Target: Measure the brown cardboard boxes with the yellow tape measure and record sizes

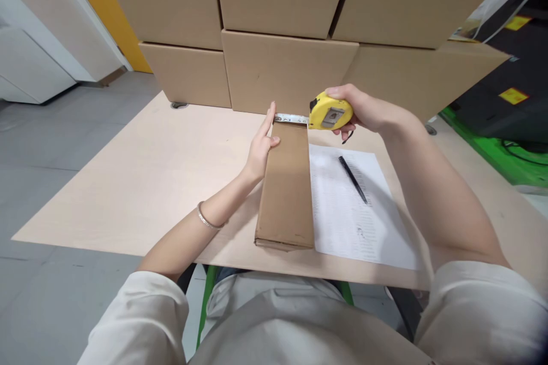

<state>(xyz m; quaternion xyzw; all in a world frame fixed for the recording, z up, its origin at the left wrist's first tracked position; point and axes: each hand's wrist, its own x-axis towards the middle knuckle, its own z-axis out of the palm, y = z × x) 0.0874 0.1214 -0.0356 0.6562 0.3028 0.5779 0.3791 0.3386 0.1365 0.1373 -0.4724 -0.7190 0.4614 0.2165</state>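
Observation:
A long brown cardboard box (286,188) lies on the table in front of me. My left hand (262,148) rests along its far left edge, fingers stretched out and thumb over the top face. My right hand (357,105) is closed around a yellow tape measure (331,114), held just past the box's far right corner. A short length of its metal blade (291,118) spans the far end of the box, reaching to my left fingers. Whether those fingers pinch the blade's tip I cannot tell. A dark wrist strap dangles below my right hand.
Right of the box lies a printed sheet (342,228) with a black pen (353,179) on it. Large stacked cartons (286,68) line the back of the wooden table (171,182). Dark bins (514,68) and a green surface (483,142) stand at the right.

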